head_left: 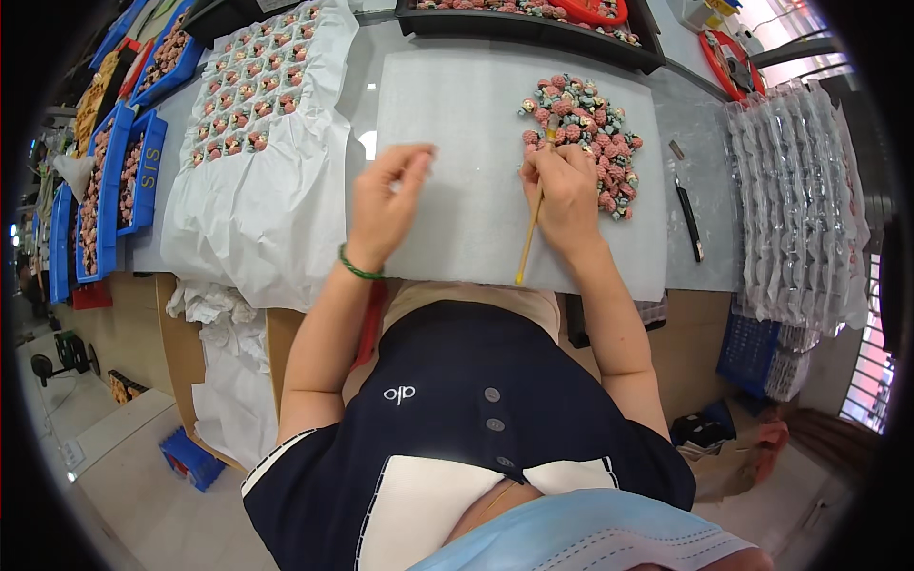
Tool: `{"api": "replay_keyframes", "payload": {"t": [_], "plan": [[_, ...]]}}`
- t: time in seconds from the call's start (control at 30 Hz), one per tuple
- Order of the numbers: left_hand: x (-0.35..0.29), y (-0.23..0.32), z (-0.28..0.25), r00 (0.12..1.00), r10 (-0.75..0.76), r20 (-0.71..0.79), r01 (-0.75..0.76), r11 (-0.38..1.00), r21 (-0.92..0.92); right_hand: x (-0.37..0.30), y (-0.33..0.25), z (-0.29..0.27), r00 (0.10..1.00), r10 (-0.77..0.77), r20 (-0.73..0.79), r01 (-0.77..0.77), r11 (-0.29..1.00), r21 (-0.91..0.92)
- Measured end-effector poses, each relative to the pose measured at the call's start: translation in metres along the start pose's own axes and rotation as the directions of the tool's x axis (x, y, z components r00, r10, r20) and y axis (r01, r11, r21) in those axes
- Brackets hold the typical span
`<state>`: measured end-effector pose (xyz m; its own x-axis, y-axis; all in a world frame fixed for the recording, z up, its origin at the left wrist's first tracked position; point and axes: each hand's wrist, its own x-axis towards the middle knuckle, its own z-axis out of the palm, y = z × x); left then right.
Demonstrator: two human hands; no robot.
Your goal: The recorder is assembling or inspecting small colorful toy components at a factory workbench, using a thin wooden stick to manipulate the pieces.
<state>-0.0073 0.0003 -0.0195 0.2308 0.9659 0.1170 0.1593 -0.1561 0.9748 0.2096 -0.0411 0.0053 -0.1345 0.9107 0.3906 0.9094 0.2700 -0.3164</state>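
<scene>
Two bare hands work above a grey surface (695,143), on which a white sheet (457,224) lies beneath and between them. One brush (529,240) is in the right hand (564,195), pinched between thumb and fingers; its handle slants back toward the body, and its head reaches the edge of one pile of small pink-and-grey figures (617,167), just ahead of that hand and to its right. The figures overlap too much to count. The left hand (388,205), with one green bracelet (358,263) at the wrist, is raised well apart from the pile, fingers bent and close together; whether the tips pinch anything, I cannot tell.

Left of the left hand, one white paper (257,205) carries several rows of similar figures. Farther left, at least four blue bins (140,176) hold more. Ahead of both hands stands one long black tray (533,27) with figures and one red ring-shaped thing (600,13) in it. Right of the right hand lies one slim black tool (687,221), and beyond it hangs one bundle of clear plastic packaging (795,205). In the room, one blue crate (190,459) sits on the pale floor (195,528), behind the left hand and to its left.
</scene>
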Motion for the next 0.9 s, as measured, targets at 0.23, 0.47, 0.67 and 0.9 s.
{"api": "replay_keyframes", "payload": {"t": [0.23,0.47,0.67,0.9], "plan": [[-0.013,0.008,0.044,0.938,-0.293,0.183,0.335,0.903,-0.270,0.001,-0.002,0.000,1.000,0.000,-0.005,0.000,1.000,-0.011],[-0.013,0.010,0.054,0.891,-0.377,0.252,0.452,0.789,-0.417,0.005,0.012,-0.004,0.996,-0.055,0.065,0.067,0.975,-0.212],[-0.007,0.017,0.047,0.829,-0.433,0.353,0.559,0.660,-0.502,0.003,-0.006,-0.017,0.999,-0.031,0.043,0.026,0.994,0.105],[-0.013,0.021,0.035,0.744,-0.289,0.603,0.669,0.313,-0.674,-0.008,-0.046,-0.005,0.986,0.165,-0.002,-0.128,0.769,0.626]]}}
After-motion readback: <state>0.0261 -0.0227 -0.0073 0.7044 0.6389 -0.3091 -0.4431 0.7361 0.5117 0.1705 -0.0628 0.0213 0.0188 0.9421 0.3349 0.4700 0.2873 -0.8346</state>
